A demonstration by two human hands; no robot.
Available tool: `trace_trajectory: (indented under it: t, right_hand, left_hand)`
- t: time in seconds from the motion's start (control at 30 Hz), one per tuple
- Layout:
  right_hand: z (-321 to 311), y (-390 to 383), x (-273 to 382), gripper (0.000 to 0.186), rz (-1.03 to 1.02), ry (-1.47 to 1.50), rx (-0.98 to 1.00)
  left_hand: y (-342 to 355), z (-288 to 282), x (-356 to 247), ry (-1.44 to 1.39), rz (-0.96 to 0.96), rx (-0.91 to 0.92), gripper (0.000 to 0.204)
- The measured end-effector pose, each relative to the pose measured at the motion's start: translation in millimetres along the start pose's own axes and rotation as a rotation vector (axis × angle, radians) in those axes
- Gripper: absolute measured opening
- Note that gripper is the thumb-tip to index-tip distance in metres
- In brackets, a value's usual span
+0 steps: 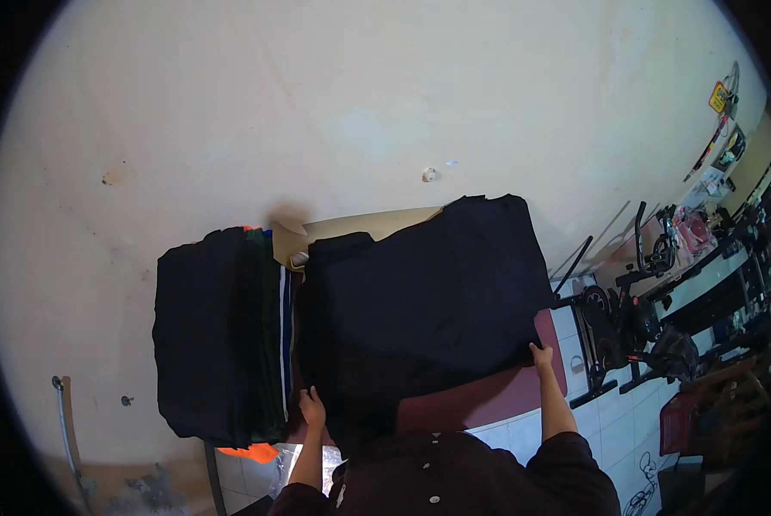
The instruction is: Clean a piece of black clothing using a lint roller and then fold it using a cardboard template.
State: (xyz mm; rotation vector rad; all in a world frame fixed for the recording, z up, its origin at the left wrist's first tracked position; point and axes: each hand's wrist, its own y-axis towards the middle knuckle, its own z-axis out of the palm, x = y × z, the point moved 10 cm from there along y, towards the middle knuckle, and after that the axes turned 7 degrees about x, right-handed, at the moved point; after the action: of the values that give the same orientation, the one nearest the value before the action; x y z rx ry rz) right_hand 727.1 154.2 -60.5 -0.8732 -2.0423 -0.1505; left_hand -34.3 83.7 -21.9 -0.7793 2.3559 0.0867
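A wide piece of black cloth lies spread over a maroon-topped table, its near left part reaching down to my body. At its left edge, low down, my left hand is closed on the cloth with the thumb on top. My right hand pinches the near right corner, fingertips partly hidden by the fabric. What kind of garment or panel it is cannot be made out. Left of it stands a thick stack of folded dark cloth, with green, navy and white edges showing along its right side.
Tan card or paper shows behind the black cloth, against a pale wall. Orange fabric hangs below the stack. To the right are an exercise bike, a wooden chair and a coiled cable on the tiled floor.
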Motion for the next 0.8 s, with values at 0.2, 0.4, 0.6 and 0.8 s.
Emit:
trace_trajectory:
  t: [0.2,0.4,0.6,0.8]
  right_hand:
    - [-26,-34,26,0.017,0.149,0.45,0.252]
    - [-86,-82,35,0.019,0.078,0.438,0.31]
    - [-101,-116,6,0.019,0.1,0.448,0.278]
    - [-89,-125,-34,0.014,0.185,0.389,0.277]
  left_hand:
    - [-12,-22,-16,-0.034,0.071,0.048,0.031]
    - [-28,-48,-22,0.062,0.166,-0.019,0.025]
    - [-49,-58,-11,0.045,0.171,-0.043,0.02]
    - [-51,-42,18,0.059,0.076,0.002,0.024]
